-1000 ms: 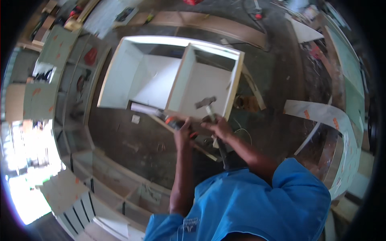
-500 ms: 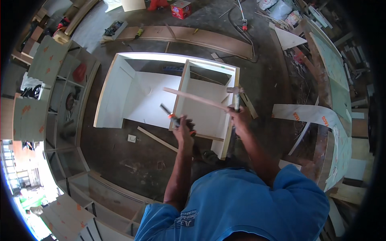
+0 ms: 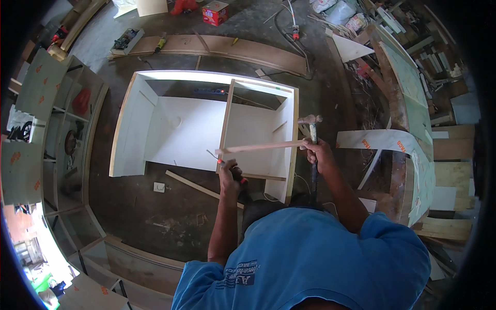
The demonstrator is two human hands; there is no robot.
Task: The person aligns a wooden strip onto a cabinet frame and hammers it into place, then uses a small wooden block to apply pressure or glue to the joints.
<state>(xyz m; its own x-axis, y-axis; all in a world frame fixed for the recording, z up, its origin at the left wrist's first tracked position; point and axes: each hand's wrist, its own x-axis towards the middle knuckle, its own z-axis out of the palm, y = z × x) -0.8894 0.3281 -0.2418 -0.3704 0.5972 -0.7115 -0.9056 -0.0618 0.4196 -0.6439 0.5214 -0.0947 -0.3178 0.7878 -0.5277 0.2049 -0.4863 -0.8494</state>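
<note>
My right hand (image 3: 321, 154) is closed around a hammer (image 3: 313, 129), whose head points away from me, and pinches the right end of a thin wooden strip (image 3: 263, 147). The strip reaches left across the right compartment of a white cabinet frame (image 3: 113, 150) on the floor. My left hand (image 3: 229, 177) grips a slim tool (image 3: 220, 161) with a black and red handle and a narrow tip; its exact kind is unclear. That tip is close to the strip's left end, by the cabinet's divider (image 3: 226, 116); whether they touch I cannot tell.
A loose wooden batten (image 3: 194, 185) lies before the cabinet, beside a small white square piece (image 3: 159, 187). Beyond it are a long brown board (image 3: 258, 53) and a red box (image 3: 215, 13). Open cabinet frames (image 3: 98, 119) stand left; panels and scrap wood (image 3: 408, 88) crowd the right.
The strip's left end has swung nearer to me, so it now lies almost level. My left hand has drawn its tool toward that end. The whole view has shifted slightly.
</note>
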